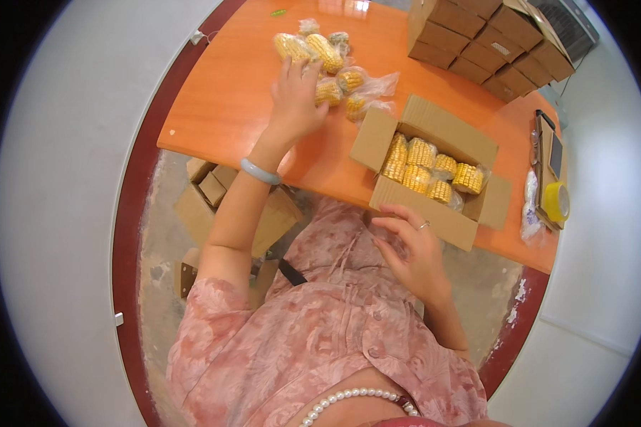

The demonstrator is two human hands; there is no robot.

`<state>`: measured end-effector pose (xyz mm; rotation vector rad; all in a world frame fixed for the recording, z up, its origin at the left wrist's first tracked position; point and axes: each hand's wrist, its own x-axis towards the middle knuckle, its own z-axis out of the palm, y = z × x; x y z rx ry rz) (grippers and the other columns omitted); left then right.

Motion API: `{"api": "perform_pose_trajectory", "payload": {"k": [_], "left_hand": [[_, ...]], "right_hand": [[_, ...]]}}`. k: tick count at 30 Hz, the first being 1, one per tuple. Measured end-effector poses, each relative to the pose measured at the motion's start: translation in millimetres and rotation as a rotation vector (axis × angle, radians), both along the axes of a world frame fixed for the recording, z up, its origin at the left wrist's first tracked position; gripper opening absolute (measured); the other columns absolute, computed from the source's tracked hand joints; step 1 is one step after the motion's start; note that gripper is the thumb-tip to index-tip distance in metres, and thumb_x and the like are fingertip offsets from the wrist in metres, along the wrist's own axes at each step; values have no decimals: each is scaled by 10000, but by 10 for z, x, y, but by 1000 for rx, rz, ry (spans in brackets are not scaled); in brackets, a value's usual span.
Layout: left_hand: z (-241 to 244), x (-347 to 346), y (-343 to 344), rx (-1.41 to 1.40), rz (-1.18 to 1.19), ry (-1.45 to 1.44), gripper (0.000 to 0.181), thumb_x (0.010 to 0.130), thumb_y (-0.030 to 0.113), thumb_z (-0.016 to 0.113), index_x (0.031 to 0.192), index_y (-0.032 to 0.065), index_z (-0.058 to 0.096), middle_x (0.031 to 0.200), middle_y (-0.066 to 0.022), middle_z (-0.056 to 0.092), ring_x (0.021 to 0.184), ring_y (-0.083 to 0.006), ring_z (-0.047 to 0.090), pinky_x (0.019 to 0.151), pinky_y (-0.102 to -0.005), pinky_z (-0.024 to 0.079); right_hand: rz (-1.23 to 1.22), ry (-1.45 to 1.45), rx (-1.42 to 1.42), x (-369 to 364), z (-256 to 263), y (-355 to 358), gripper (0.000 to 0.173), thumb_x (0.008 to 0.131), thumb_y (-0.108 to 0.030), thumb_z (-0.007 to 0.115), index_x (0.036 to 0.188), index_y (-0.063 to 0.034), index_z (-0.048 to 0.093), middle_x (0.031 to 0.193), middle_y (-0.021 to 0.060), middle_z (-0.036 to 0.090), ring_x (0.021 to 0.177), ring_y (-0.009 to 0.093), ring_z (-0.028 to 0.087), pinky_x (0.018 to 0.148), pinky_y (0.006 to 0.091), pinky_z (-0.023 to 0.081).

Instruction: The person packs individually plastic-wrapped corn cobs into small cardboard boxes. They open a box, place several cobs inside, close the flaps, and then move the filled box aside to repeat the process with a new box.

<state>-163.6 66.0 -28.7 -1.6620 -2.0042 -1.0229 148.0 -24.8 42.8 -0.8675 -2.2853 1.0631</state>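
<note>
My left hand (298, 99) reaches over a group of plastic-wrapped corn pieces on the table, its fingertips at a long corn cob (291, 47). A second long cob (325, 53) lies beside it. Near my left thumb is a short wrapped corn piece (328, 93); whether they touch is hard to tell. My right hand (414, 248) hovers before the near flap of an open cardboard box (424, 213), fingers apart and nothing visible between them. Inside the box, several wrapped corn pieces (421, 152) sit side by side, some upright with the cut end up.
Stacked cardboard boxes (475, 42) stand at the back right of the orange table (219, 112). On the right edge lie a yellow tape roll (557, 202), a dark phone-like slab (556, 155) and a plastic bag (530, 213). Below the table's left side is an open carton (278, 213).
</note>
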Motion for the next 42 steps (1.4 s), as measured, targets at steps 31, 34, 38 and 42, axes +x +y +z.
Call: {"api": "perform_pose_trajectory", "payload": {"k": [31,34,38,42], "left_hand": [[505,372,211,47,-175,-288,452,766,296,842,1083,14,687,1061,-119,663,1012,-246,616,910,-388,500],[711,695,-351,-183,-535,-888,425,838,216,812,1155,-3,633,1097,-86,653,1000,-163,626,868,-308,511],[682,1032,-903,-300,-758,-1268,405,887,130,772,1206,-28,580,1090,-50,650,983,-116,621,832,-261,515],[565,1144,-1205,-420,-869,-1683,436,974,192,663,1317,-38,522,1226,-98,624,1095,-159,627,904,-302,527]], "right_hand": [[-124,216,229,-29,167,222,410,822,-60,752,1221,-60,657,1280,157,619,1111,358,616,920,439,512],[-170,147,559,-95,367,365,630,777,-100,796,1372,-117,590,1439,192,503,1301,416,489,1069,488,419],[-141,110,625,-132,434,472,618,749,-133,816,1338,-160,632,1408,210,544,1275,422,524,1028,487,449],[-11,207,212,81,277,517,327,775,-77,774,1099,-78,727,877,109,738,844,258,728,760,353,565]]}}
